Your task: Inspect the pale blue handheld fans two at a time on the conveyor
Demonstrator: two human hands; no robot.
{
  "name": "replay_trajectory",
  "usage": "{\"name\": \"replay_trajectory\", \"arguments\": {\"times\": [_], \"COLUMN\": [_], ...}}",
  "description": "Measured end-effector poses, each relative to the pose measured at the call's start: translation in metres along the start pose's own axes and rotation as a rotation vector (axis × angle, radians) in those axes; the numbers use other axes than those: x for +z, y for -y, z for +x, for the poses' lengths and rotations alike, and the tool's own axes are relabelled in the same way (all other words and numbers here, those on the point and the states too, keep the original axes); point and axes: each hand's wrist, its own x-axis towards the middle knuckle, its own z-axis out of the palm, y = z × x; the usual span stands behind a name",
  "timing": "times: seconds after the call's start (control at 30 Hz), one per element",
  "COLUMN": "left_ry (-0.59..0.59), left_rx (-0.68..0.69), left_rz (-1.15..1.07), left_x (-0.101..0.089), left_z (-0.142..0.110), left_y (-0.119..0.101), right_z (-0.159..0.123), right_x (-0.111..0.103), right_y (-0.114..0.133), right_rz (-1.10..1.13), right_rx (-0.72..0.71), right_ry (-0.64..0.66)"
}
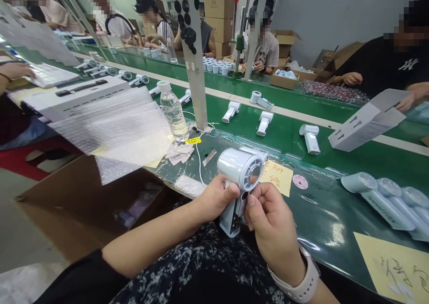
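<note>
Left hand (214, 199) wraps its fingers round the handle of a pale blue-white plastic handheld fan (236, 168); right hand (273, 228) pinches the fan's side between thumb and curled fingers. Fan held up near the green conveyor belt (335, 219), just left of a yellow paper note (279, 176).

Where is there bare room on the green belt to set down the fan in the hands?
Widest bare green belt lies right of the right hand, bordered by the pink round sticker and the pale-blue fans. A narrower strip separates the white fans farther on. Crowded: left of the left hand, around the water bottle and bubble wrap.
</note>
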Motion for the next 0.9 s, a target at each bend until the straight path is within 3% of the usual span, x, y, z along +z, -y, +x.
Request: {"name": "replay_trajectory", "arguments": {"times": [0.47, 0.9], "left_ry": [-0.064, -0.047], "left_rx": [0.056, -0.048], "left_rz": [0.046, -0.08], "left_x": [0.001, 0.001], "left_z": [0.001, 0.0], "left_y": [-0.009, -0.002], "right_z": [0.001, -0.002], "right_x": [0.004, 0.002], "right_y": [0.007, -0.001], "right_rz": [-0.124, -0.023], "right_rx": [-0.158, 0.006], "right_ry": [-0.019, -0.024]}}
